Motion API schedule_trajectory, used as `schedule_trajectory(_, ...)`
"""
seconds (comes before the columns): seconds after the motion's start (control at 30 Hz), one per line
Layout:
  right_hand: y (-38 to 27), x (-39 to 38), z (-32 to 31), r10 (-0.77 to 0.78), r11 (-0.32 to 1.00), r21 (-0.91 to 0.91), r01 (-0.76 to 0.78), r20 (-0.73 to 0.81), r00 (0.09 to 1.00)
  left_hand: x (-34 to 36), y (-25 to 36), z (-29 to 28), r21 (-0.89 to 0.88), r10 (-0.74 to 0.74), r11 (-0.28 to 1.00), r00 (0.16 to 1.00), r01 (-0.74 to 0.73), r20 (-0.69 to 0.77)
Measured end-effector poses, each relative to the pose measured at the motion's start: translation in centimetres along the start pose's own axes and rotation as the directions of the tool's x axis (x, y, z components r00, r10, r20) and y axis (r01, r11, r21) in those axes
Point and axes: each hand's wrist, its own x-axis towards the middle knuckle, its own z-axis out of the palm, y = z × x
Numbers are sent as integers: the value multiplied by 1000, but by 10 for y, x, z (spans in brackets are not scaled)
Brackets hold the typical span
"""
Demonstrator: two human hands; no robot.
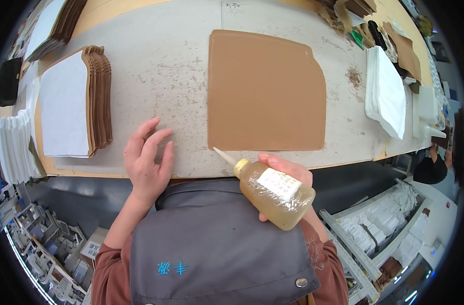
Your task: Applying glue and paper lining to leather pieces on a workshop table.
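Observation:
A flat tan-brown sheet (266, 86) with a curved upper right corner lies on the grey work board (155, 71). My right hand (298, 170) grips a squeeze bottle of amber liquid (257, 188), tilted with its pale nozzle pointing up-left, the tip at the sheet's lower left corner; whether it touches, I cannot tell. My left hand (148, 152) is open at the board's front edge, left of the sheet, fingers loosely curved and apart with nothing in them.
Stacked brown pieces topped white (64, 104) and folded white material (13, 147) lie left; white sheets (384, 91) and brown scraps (402, 46) lie right. A trolley with white bundles (374, 218) stands below right. Another person (427, 168) is at the far right.

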Motion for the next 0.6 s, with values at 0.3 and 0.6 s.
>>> schedule_trajectory(0.3,5,7,-19,-720,423,-471,774,344,603,1,1,1,38,-2,999,1000,3,-18)
schedule_trajectory(0.6,11,-16,-44,-805,450,-512,732,123,580,1,5,4,60,-25,998,1000,24,4)
